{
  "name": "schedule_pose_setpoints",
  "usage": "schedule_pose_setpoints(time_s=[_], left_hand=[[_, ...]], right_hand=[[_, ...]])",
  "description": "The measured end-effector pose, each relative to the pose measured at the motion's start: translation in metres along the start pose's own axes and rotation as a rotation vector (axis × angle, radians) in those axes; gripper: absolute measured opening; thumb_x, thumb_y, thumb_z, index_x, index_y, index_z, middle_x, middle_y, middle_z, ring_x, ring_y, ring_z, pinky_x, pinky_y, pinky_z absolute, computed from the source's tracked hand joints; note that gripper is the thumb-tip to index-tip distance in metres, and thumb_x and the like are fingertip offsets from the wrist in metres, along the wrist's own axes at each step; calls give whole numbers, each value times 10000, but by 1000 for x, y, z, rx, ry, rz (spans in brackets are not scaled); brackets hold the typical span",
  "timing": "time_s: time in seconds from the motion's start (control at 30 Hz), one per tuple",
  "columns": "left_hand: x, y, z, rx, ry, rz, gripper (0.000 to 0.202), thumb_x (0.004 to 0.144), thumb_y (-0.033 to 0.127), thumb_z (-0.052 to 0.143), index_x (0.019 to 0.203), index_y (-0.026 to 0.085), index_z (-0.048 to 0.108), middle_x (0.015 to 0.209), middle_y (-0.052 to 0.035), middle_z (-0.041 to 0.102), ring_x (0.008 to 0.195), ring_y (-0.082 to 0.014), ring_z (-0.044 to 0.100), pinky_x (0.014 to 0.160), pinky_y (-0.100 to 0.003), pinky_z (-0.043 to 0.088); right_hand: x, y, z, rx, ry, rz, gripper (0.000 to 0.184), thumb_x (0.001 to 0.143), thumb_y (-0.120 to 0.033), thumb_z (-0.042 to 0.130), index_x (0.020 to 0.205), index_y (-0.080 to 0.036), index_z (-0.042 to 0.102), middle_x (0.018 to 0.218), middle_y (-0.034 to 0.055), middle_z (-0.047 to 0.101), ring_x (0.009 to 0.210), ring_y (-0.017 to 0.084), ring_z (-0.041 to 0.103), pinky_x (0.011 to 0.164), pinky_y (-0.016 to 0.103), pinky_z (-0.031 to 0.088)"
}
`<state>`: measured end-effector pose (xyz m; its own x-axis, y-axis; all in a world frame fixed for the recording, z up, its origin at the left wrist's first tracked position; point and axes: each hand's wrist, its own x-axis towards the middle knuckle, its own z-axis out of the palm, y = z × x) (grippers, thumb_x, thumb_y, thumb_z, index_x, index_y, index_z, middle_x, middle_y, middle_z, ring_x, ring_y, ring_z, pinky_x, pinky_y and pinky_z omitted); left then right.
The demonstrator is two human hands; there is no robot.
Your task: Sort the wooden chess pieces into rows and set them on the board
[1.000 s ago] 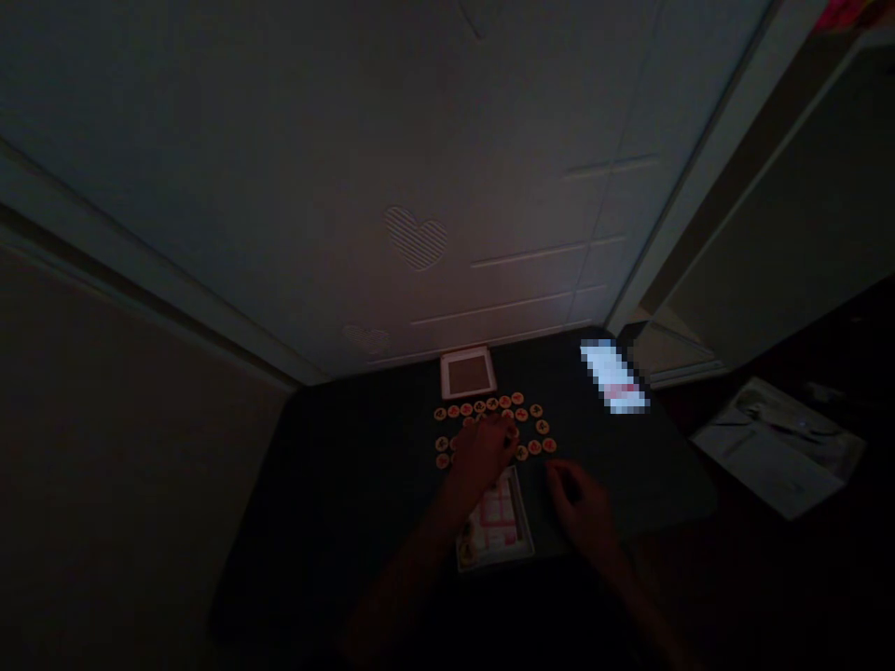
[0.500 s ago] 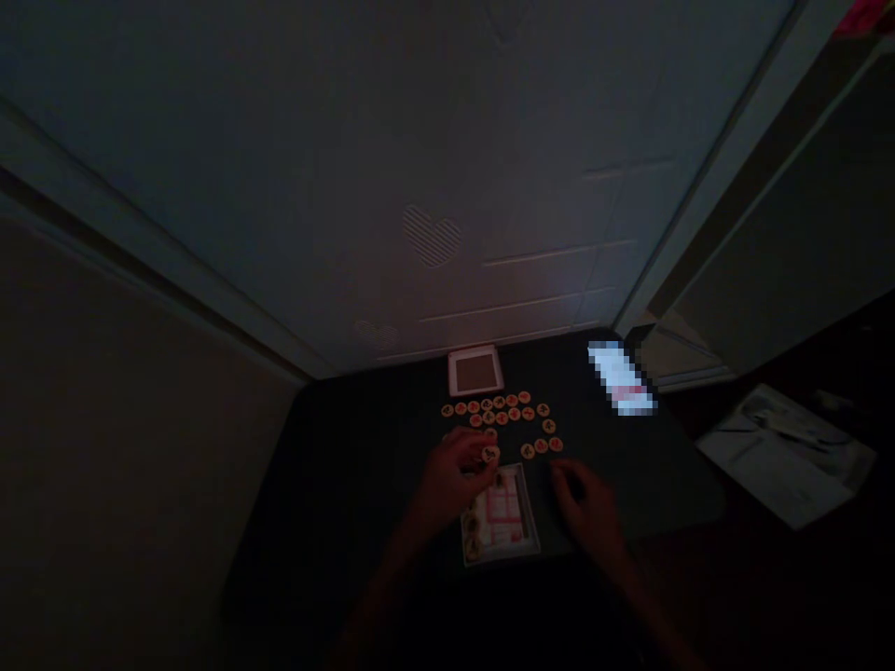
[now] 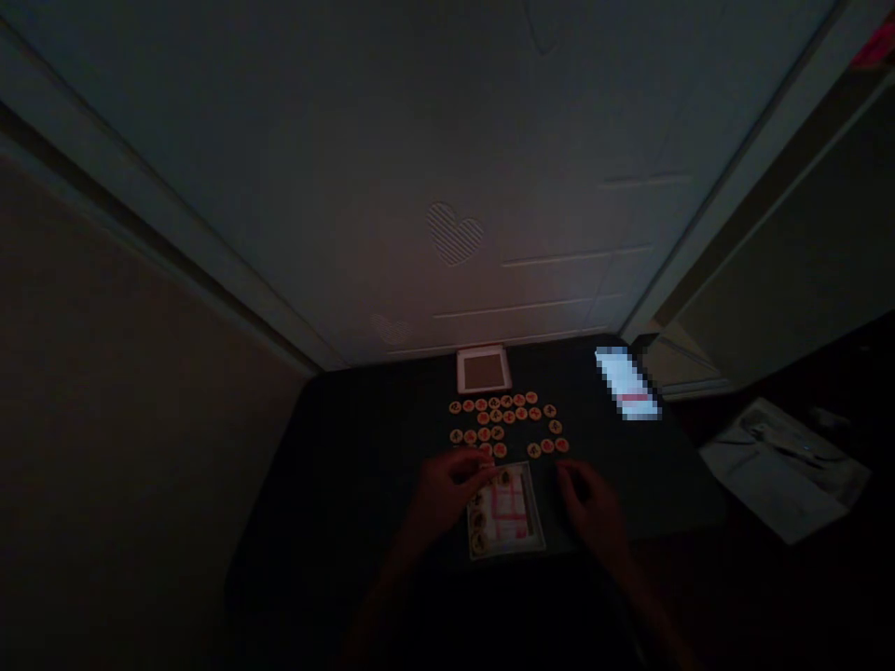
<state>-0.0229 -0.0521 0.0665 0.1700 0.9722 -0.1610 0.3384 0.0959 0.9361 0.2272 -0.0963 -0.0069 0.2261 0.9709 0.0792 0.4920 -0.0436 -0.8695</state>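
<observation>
My left hand (image 3: pixel 447 489) is closed in a pinch at the upper left corner of a shallow, pale-rimmed box (image 3: pixel 535 508). What lies between its fingertips, if anything, is too dim to make out. Several round Chinese chess pieces (image 3: pixel 477 520) sit along the left side and top of the box, over a pink and white lining. Just beyond the fingertips, more Chinese chess pieces (image 3: pixel 509 417) with red or dark characters lie in rows on the dark table. My right hand (image 3: pixel 591 503) rests right of the box, its fingers curled together; no held thing shows.
A box lid or tray (image 3: pixel 484 371) with a pale rim stands against the wall at the table's back. A lit, blurred phone-like screen (image 3: pixel 627 384) lies at the back right. Beyond the dark table's (image 3: pixel 350 466) right edge is a pale box-like object (image 3: pixel 783 471).
My left hand has drawn back and down from the rows toward the box; the Chinese chess piece earlier in its fingertips no longer shows clearly. More pieces are uncovered. My right hand stays put.
</observation>
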Motion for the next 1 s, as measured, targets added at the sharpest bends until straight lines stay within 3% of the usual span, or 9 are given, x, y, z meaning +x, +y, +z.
schedule_pose_setpoints(time_s=[0.57,0.77,1.0], left_hand=[[-6,-5,3,-131,19,-29,231,878,392,684,979,188,730,947,-52,777,863,-205,748,817,-336,601],[-7,-8,8,-218,10,-40,276,880,397,689,1049,179,700,943,-59,769,851,-215,751,795,-340,600],[-11,2,12,-202,-18,-54,229,882,381,682,1005,191,713,991,-49,768,869,-201,748,796,-312,590]], right_hand=[[-3,-8,-1,13,13,23,386,931,-519,551,1028,-192,731,1006,112,773,915,275,725,829,390,568],[-11,-30,4,93,-56,-25,330,957,-463,548,1046,-200,726,992,96,769,911,253,721,821,355,566],[-13,-57,7,125,-148,-132,226,953,-381,577,1037,-231,724,989,64,756,908,229,709,796,320,559]])
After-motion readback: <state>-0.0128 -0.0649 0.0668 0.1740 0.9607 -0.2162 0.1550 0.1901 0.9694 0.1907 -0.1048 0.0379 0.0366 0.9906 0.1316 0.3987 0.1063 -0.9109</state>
